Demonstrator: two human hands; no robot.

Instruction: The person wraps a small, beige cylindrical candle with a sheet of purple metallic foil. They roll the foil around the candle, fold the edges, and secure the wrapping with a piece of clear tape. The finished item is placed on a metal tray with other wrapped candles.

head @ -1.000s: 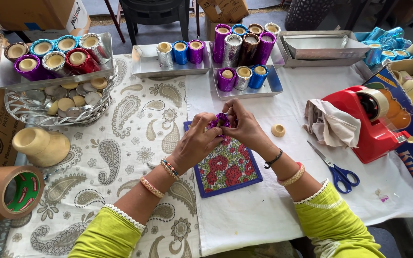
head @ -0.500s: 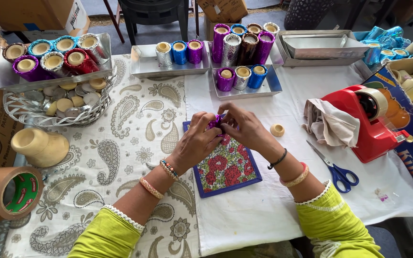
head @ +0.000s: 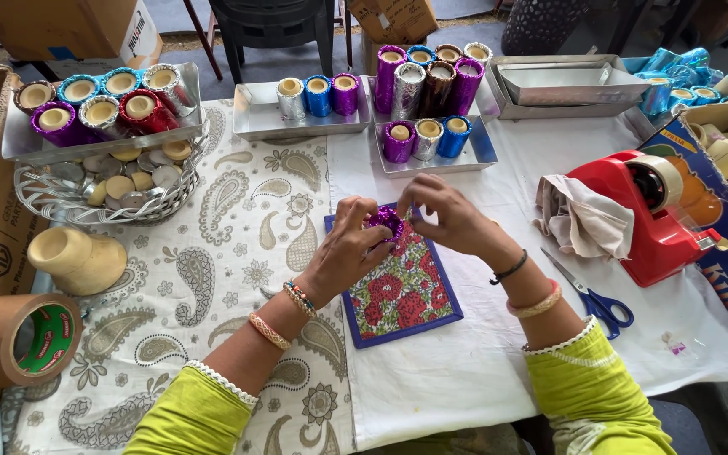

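The table (head: 482, 371) carried a white cloth on the right and a paisley cloth (head: 238, 253) on the left. Metal trays (head: 263, 122) of foil-wrapped cylinders stood along the far edge. A red tape dispenser (head: 646, 215) sat at the right with a rag (head: 579, 221) beside it, and a brown tape roll (head: 14, 341) lay near left. A floral mat (head: 398, 291) lay in the middle. Above its far end, the left hand (head: 345, 253) and right hand (head: 452, 217) met, each grip pinching a small purple foil piece (head: 386, 222) held between them. Blue-handled scissors (head: 596, 299) lay right of the mat.
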